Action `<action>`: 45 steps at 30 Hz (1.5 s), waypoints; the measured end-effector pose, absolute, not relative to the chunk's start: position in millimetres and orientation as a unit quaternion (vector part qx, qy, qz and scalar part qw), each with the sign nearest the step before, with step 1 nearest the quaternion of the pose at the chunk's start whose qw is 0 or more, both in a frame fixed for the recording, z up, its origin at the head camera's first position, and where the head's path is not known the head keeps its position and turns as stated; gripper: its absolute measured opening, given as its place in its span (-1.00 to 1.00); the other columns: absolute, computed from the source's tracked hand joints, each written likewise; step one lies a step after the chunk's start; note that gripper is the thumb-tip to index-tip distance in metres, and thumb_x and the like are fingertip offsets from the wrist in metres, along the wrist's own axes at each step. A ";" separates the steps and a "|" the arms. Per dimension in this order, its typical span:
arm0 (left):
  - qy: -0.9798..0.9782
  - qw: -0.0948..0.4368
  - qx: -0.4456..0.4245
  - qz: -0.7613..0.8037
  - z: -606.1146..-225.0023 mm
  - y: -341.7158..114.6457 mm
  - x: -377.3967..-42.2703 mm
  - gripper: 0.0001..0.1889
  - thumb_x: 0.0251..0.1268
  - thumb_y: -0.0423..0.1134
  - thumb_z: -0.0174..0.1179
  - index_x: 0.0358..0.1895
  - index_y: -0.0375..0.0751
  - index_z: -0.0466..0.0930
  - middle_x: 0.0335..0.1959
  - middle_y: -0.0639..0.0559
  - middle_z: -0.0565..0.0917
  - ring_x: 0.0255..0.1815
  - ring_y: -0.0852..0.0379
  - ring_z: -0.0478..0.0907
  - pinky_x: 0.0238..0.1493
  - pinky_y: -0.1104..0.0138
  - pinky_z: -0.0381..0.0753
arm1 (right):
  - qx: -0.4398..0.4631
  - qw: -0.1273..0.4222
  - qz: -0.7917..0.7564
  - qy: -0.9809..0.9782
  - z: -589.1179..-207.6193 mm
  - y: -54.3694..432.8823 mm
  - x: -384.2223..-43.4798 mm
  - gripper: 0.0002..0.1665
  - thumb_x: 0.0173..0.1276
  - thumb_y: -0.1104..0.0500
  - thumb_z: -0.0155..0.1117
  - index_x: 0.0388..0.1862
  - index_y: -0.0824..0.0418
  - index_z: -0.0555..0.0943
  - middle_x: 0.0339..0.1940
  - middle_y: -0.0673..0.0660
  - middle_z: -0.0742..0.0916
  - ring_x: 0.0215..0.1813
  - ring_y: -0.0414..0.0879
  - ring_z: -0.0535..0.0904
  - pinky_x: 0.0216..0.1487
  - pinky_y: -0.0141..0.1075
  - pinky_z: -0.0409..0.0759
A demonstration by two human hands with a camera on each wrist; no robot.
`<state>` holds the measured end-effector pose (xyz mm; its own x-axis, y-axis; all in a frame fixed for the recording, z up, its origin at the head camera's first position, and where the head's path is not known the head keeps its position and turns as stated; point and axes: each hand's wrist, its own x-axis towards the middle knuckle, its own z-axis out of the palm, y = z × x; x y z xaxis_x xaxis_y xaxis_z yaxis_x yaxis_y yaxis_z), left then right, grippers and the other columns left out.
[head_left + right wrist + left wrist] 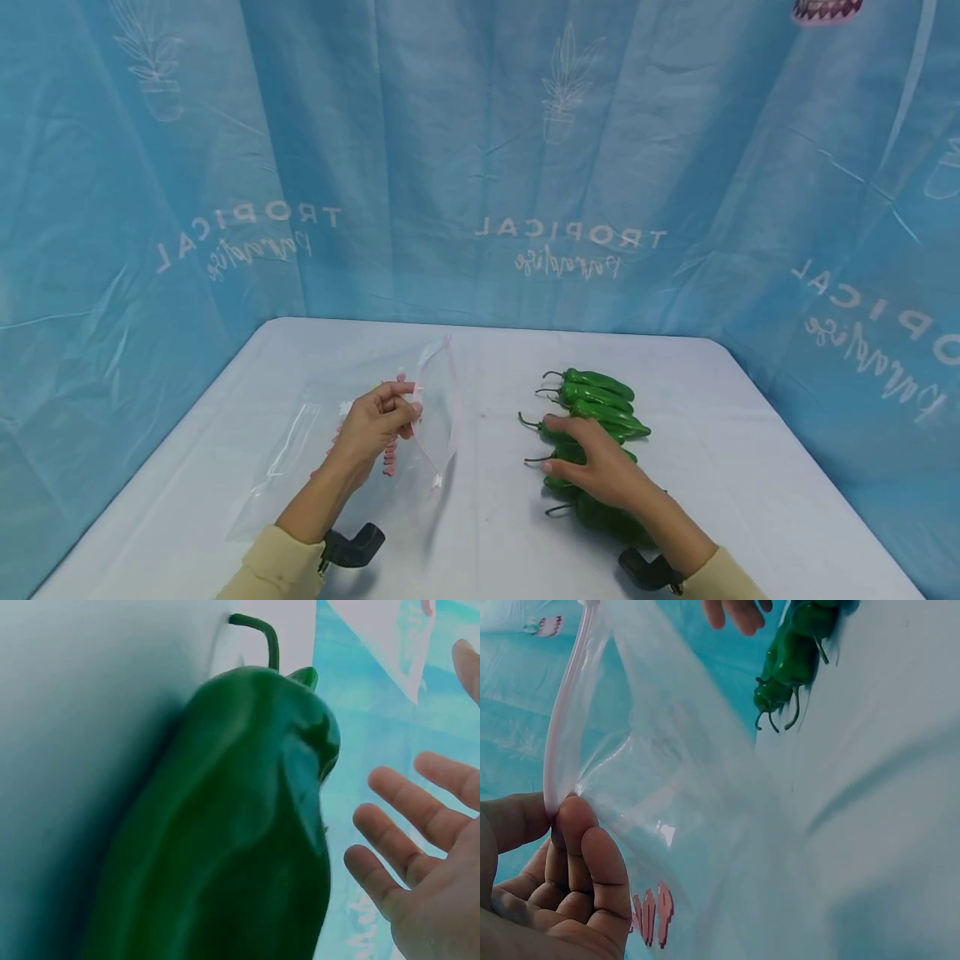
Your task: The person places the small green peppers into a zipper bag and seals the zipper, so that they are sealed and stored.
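Observation:
A clear plastic zip bag [288,475] with pink printing and a pink-edged mouth lies on the left of the table, its mouth lifted open. My left hand [375,425] pinches the rim of that mouth between thumb and fingers. In the left wrist view the pink zip strip [561,735] runs up from the fingertips. Several green peppers [596,393] with thin stems lie in a column on the right. Over the middle of them hovers my right hand [603,467], fingers spread. One large pepper [225,825] fills the right wrist view, the fingers apart from it.
The white table [495,542] has rounded far corners. Behind it and along both sides hangs a blue curtain [450,167] with white lettering and plant drawings. A white slider [437,481] sits at the near end of the bag's mouth.

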<state>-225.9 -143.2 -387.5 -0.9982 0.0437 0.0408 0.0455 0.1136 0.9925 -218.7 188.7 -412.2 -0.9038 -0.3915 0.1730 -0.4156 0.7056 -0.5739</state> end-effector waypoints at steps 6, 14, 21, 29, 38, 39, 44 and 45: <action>-0.751 0.006 -0.022 -0.660 -387.8 -143.0 -227.1 -0.65 0.27 -0.28 0.17 0.10 -0.23 0.45 -0.42 -0.08 0.58 -0.49 0.18 0.50 -0.30 0.41 0.58 | 0.195 0.016 0.318 -0.928 -416.6 202.0 -208.7 -0.22 0.15 -0.22 0.31 0.31 0.04 0.40 0.27 0.02 0.54 0.37 0.11 0.36 0.30 0.16 0.31; -0.752 0.009 -0.022 -0.659 -387.0 -143.1 -227.3 -0.66 0.27 -0.27 0.18 0.09 -0.23 0.46 -0.43 -0.05 0.59 -0.49 0.17 0.51 -0.29 0.36 0.59 | 0.155 0.011 0.313 -0.937 -419.2 219.3 -193.4 -0.23 0.12 -0.14 0.38 0.31 0.01 0.40 0.21 0.04 0.57 0.34 0.12 0.39 0.25 0.18 0.35; -0.750 0.009 -0.021 -0.661 -384.1 -142.9 -226.7 -0.66 0.27 -0.28 0.17 0.10 -0.23 0.46 -0.47 0.04 0.58 -0.49 0.18 0.51 -0.28 0.38 0.59 | 0.139 0.011 0.305 -0.942 -421.2 230.3 -181.3 -0.24 0.08 -0.16 0.40 0.26 0.04 0.45 0.16 0.03 0.60 0.28 0.08 0.43 0.24 0.13 0.39; -0.748 0.014 -0.022 -0.664 -381.5 -142.6 -226.4 -0.65 0.27 -0.29 0.17 0.11 -0.24 0.45 -0.47 0.07 0.58 -0.50 0.19 0.51 -0.28 0.37 0.59 | 0.126 0.025 0.295 -0.947 -424.2 242.0 -169.5 -0.26 0.05 -0.24 0.38 0.20 0.00 0.49 0.05 -0.09 0.63 0.10 -0.14 0.49 0.11 -0.10 0.50; -0.748 0.020 -0.016 -0.663 -379.7 -142.5 -227.3 -0.66 0.27 -0.28 0.17 0.10 -0.23 0.46 -0.49 0.13 0.58 -0.50 0.20 0.51 -0.29 0.40 0.58 | 0.113 0.041 0.282 -0.952 -426.5 253.9 -158.6 -0.35 0.01 -0.19 0.43 0.09 -0.01 0.54 -0.07 -0.10 0.65 0.03 -0.12 0.52 0.10 -0.09 0.50; -0.748 0.020 -0.012 -0.663 -379.4 -142.2 -227.5 -0.66 0.27 -0.28 0.17 0.10 -0.22 0.46 -0.50 0.14 0.58 -0.50 0.19 0.51 -0.29 0.40 0.58 | 0.109 0.039 0.280 -0.953 -426.5 255.2 -157.8 -0.36 0.01 -0.18 0.44 0.07 -0.01 0.55 -0.07 -0.10 0.65 0.03 -0.12 0.52 0.09 -0.10 0.51; -0.749 0.020 -0.006 -0.662 -379.2 -141.4 -228.8 -0.66 0.28 -0.25 0.17 0.10 -0.21 0.47 -0.49 0.15 0.58 -0.49 0.18 0.52 -0.27 0.41 0.59 | 0.087 0.019 0.275 -0.957 -426.9 261.1 -153.6 -0.40 0.00 -0.17 0.45 0.02 0.01 0.57 -0.09 -0.08 0.64 0.03 -0.11 0.52 0.01 -0.16 0.54; -0.749 0.020 -0.004 -0.662 -379.2 -141.3 -228.8 -0.67 0.28 -0.25 0.17 0.09 -0.21 0.47 -0.48 0.14 0.58 -0.49 0.17 0.52 -0.26 0.41 0.59 | 0.083 0.014 0.276 -0.957 -427.4 262.3 -153.0 -0.39 0.00 -0.16 0.45 0.02 0.02 0.57 -0.08 -0.07 0.64 0.04 -0.10 0.53 0.02 -0.16 0.54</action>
<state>-228.8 -141.3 -379.2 -0.9992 -0.0199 0.0354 0.0327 0.1230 0.9919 -153.0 262.3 -427.4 -0.9859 -0.1509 0.0726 -0.1664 0.8336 -0.5268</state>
